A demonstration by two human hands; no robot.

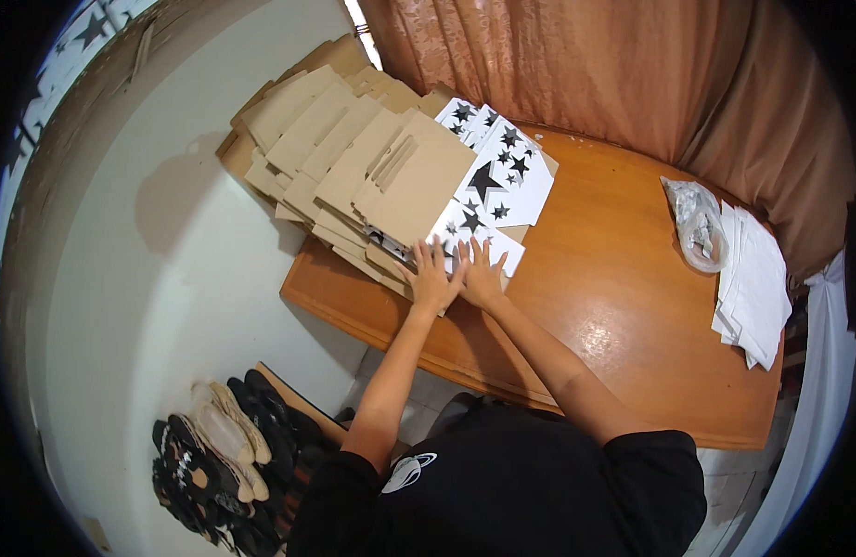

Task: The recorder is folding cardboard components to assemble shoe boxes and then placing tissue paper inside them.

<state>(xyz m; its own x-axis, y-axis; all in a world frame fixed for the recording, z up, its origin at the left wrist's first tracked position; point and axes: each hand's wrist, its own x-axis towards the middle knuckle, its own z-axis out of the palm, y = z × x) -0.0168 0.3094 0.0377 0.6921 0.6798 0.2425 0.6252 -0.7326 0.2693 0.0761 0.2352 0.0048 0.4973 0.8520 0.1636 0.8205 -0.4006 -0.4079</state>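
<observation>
A large pile of flat brown cardboard box blanks (418, 186) leans over the left part of the wooden table. White cardboard panels with black stars (497, 172) show along the pile's right side. My left hand (434, 281) lies with fingers spread on the near edge of the pile. Right beside it, my right hand (483, 277) rests with fingers stretched over a white star-printed panel. The thumbs of both hands come close together. Neither hand is wrapped round anything. What lies beneath the palms is hidden.
On the table's right side lie a clear plastic bag (700, 227) and a stack of white sheets (753, 283). Brown curtains (576, 65) hang behind the wooden table (623, 306). Several pairs of shoes (228, 441) stand at the lower left, by the pale wall (168, 288).
</observation>
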